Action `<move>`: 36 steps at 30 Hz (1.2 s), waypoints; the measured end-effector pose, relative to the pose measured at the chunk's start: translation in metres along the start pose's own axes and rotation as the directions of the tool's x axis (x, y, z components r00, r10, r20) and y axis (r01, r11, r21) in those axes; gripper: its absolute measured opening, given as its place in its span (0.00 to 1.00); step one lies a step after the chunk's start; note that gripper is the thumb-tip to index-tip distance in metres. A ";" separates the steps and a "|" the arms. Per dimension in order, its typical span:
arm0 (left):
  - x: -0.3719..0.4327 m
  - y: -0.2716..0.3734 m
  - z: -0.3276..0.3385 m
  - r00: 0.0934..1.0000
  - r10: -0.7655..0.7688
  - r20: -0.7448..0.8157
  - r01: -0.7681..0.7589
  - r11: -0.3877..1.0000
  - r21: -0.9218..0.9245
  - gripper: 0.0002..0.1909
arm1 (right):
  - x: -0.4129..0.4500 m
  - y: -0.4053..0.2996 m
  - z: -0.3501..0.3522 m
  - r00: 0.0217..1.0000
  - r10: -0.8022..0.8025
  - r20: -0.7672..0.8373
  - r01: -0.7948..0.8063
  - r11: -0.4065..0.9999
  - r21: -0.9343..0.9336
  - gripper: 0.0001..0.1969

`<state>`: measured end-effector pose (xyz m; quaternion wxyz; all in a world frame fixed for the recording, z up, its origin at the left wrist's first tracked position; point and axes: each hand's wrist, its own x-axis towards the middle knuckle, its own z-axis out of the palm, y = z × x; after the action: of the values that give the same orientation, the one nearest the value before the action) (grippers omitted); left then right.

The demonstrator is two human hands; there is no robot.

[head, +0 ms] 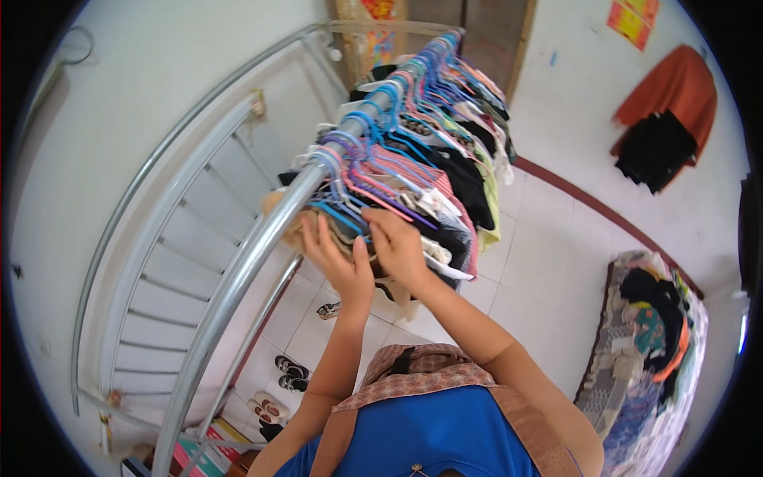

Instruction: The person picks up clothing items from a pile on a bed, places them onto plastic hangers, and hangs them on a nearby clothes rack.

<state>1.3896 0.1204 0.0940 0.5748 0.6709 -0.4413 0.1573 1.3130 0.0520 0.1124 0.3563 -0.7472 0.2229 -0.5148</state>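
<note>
Clothes on plastic hangers hang close together along a metal rail [262, 238] in front of me. My left hand [337, 262] lies against a tan garment [292, 235] at the near end of the row, its fingers extended and its thumb apart. A blue hanger [337, 216] shows just above that hand. Beside it, my right hand [398, 245] has its fingers curled at the hanger shoulders, against the nearest garments. What lies between the right fingertips is partly hidden. Behind the right hand are a purple hanger [390, 203] and a red-and-white checked garment [411, 170].
Left of the rail stands a metal frame with bars [161, 310]. Shoes [292, 372] sit on the tiled floor [536, 238] beneath. Piled clothes [656, 328] cover a low bed or couch at right. A rust-coloured garment [673, 95] hangs on the wall.
</note>
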 end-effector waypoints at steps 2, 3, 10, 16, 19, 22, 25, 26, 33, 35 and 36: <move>-0.015 0.017 0.003 0.998 0.059 -0.030 -0.058 0.998 0.025 0.30 | -0.024 0.006 -0.016 0.985 -0.171 0.001 0.170 0.980 -0.105 0.12; -0.023 0.023 0.006 0.998 0.064 -0.006 -0.064 0.998 -0.001 0.30 | -0.032 0.004 -0.030 0.966 -0.251 0.063 0.258 0.953 -0.161 0.16; -0.048 0.095 0.049 0.933 0.337 -0.123 -0.358 0.849 -0.388 0.21 | -0.083 0.032 -0.124 0.989 -0.113 0.095 0.137 0.941 -0.308 0.20; -0.093 0.185 0.115 0.974 0.177 0.141 -0.031 0.723 -0.690 0.20 | -0.136 0.047 -0.257 0.974 0.225 0.024 -0.184 0.849 -0.495 0.13; -0.139 0.249 0.151 0.947 0.202 0.249 0.077 0.611 -0.788 0.21 | -0.172 0.039 -0.344 0.951 0.301 -0.077 -0.292 0.782 -0.551 0.12; -0.190 0.313 0.188 0.881 0.338 0.330 0.102 0.546 -0.832 0.21 | -0.218 0.028 -0.429 0.897 0.305 -0.319 -0.430 0.766 -0.478 0.11; -0.236 0.383 0.217 0.818 0.419 0.394 0.168 0.481 -0.860 0.21 | -0.262 0.006 -0.502 0.810 0.328 -0.485 -0.545 0.727 -0.418 0.11; -0.253 0.403 0.225 0.802 0.418 0.427 0.229 0.445 -0.866 0.22 | -0.279 0.000 -0.522 0.781 0.346 -0.519 -0.577 0.718 -0.389 0.11; -0.351 0.524 0.264 0.593 0.613 0.522 0.396 0.341 -0.852 0.22 | -0.373 -0.032 -0.624 0.596 0.366 -0.715 -0.719 0.639 -0.273 0.11; -0.374 0.549 0.277 0.534 0.658 0.530 0.415 0.343 -0.843 0.22 | -0.396 -0.030 -0.643 0.448 0.448 -0.774 -0.749 0.661 -0.051 0.11; -0.385 0.559 0.283 0.492 0.684 0.539 0.421 0.354 -0.835 0.21 | -0.405 -0.030 -0.651 0.426 0.446 -0.787 -0.754 0.655 -0.037 0.11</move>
<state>0.6576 0.0493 0.0883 0.5197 0.1536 -0.7294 -0.4174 0.5578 0.1579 0.0281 0.2462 -0.4007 0.6970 -0.5413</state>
